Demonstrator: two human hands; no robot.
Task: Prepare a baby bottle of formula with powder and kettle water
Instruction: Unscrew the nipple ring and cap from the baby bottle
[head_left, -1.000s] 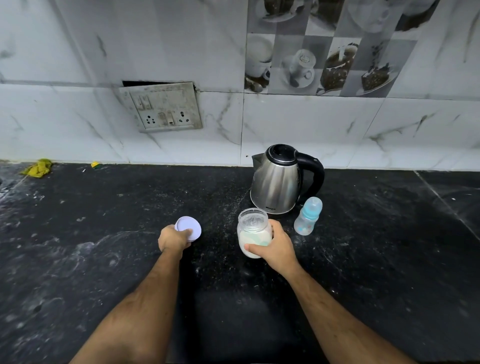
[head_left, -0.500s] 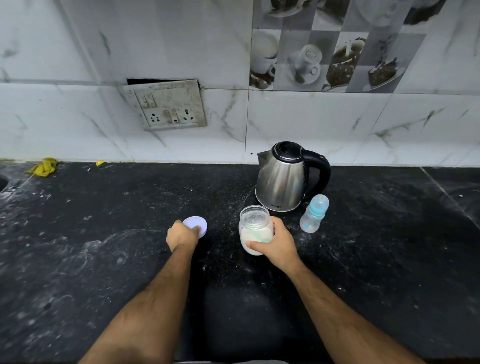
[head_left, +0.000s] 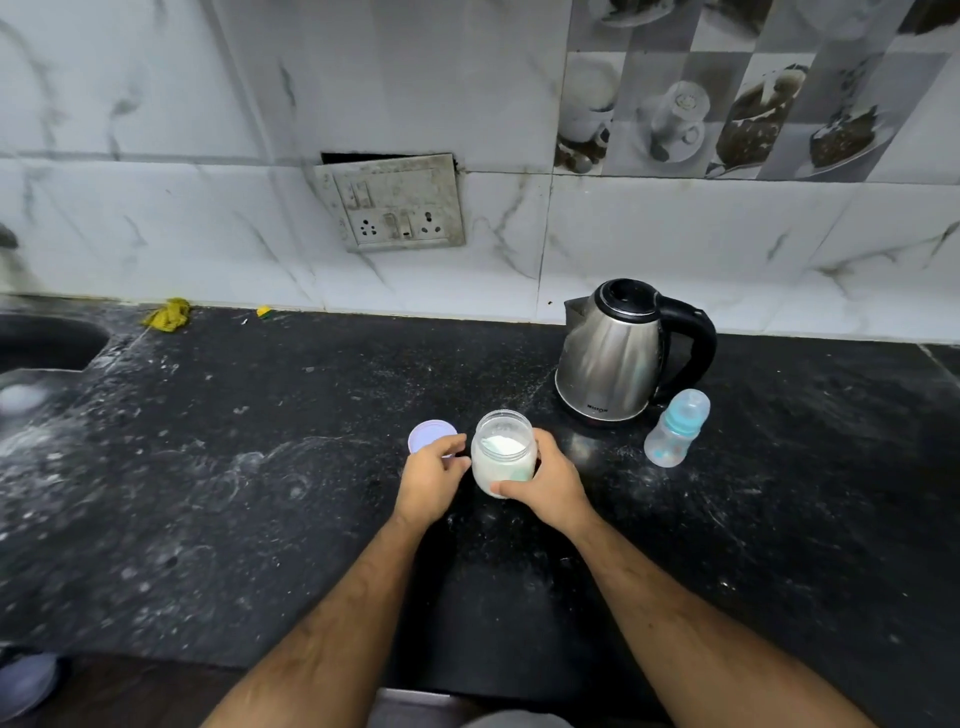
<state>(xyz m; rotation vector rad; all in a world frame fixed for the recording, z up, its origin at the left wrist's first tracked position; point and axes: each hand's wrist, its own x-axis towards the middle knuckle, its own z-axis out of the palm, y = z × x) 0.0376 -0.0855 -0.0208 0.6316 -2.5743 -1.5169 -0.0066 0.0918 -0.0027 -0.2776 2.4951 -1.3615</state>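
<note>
Plainly, the open jar of white formula powder (head_left: 503, 460) stands upright on the black speckled worktop (head_left: 260, 493), near its front edge and between the two hands. The right hand (head_left: 545, 483) wraps it from the right, thumb across the near wall and fingers curled round the far side, which I judge is meant to steady the jar so it cannot slide or tip while powder is taken out. Its mouth is uncovered, and the powder fills roughly the lower half.

Just left of the jar lies its pale lilac lid (head_left: 431, 436), flat on the worktop. The left hand (head_left: 434, 480) rests over the lid's near edge with fingers loosely bent; whether it pinches the lid or only touches it cannot be told. Parking the lid beside the jar keeps it within reach for closing up.

Behind and to the right stands the stainless steel kettle (head_left: 618, 353), lid shut, black handle turned right and spout left. Small dark lettering low on its body is too blurred to read. Just right of it, close to the handle, stands the baby bottle (head_left: 675, 428), clear with a teal collar and a domed cap on, so it looks not yet opened for filling. Faint printed marks on the bottle cannot be made out.

On the marbled wall a grimy switch-and-socket plate (head_left: 392, 205) hangs askew.
</note>
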